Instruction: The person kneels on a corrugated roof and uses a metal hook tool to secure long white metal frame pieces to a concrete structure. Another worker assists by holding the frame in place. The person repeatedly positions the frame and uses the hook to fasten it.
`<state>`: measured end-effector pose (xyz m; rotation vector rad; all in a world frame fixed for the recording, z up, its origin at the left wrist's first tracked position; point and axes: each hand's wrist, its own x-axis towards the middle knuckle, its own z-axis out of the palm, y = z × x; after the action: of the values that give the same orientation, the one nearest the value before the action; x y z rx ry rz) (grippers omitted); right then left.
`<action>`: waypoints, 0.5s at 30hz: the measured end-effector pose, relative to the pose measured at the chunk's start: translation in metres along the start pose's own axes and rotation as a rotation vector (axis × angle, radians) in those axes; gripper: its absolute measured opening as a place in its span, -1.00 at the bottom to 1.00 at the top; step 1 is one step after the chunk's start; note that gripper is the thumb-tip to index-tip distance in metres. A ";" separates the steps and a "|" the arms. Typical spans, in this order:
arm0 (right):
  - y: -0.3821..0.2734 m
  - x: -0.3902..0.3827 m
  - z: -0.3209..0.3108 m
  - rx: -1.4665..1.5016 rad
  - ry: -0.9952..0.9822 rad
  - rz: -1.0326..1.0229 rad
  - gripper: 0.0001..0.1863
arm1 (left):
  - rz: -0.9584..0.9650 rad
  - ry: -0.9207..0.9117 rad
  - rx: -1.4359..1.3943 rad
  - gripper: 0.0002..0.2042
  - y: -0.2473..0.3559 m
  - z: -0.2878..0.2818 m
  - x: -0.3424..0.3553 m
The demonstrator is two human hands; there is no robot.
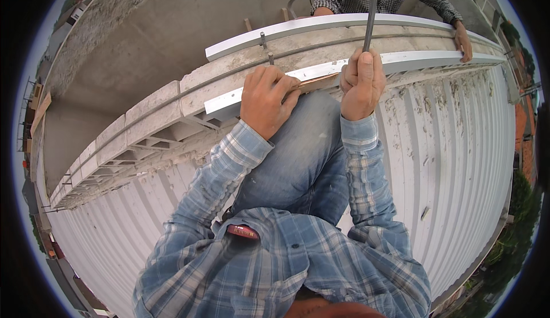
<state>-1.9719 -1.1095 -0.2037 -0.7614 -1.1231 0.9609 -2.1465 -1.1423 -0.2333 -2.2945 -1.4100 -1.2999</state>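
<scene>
My right hand grips a hammer by its dark handle, with the head raised at the far side. My left hand rests at the near long white board, thumb and forefinger pinched together at its edge. What they pinch is too small to make out. Just right of those fingertips, a thin brown wooden strip lies along the board's near side. A second white board runs along the far side of the block wall. Steel rods stick up between the two boards.
Across the wall, a co-worker in a checked shirt has one hand on the near board. Grey corrugated roofing lies below on my side. My bent knee is against the wall. A concrete surface spreads beyond the wall.
</scene>
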 end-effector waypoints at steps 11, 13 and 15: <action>-0.002 0.015 0.019 0.066 -0.011 0.009 -0.64 | -0.027 -0.084 -0.107 -0.81 0.001 -0.013 0.018; -0.004 0.017 0.021 0.046 0.001 0.024 -0.64 | -0.009 -0.123 -0.089 -0.81 -0.002 -0.015 0.022; -0.002 0.018 0.020 0.011 0.004 0.022 -0.62 | -0.030 -0.144 -0.131 -0.82 -0.005 -0.015 0.020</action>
<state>-1.9885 -1.0934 -0.1895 -0.7681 -1.1074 0.9831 -2.1563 -1.1346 -0.2112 -2.5079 -1.4479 -1.2942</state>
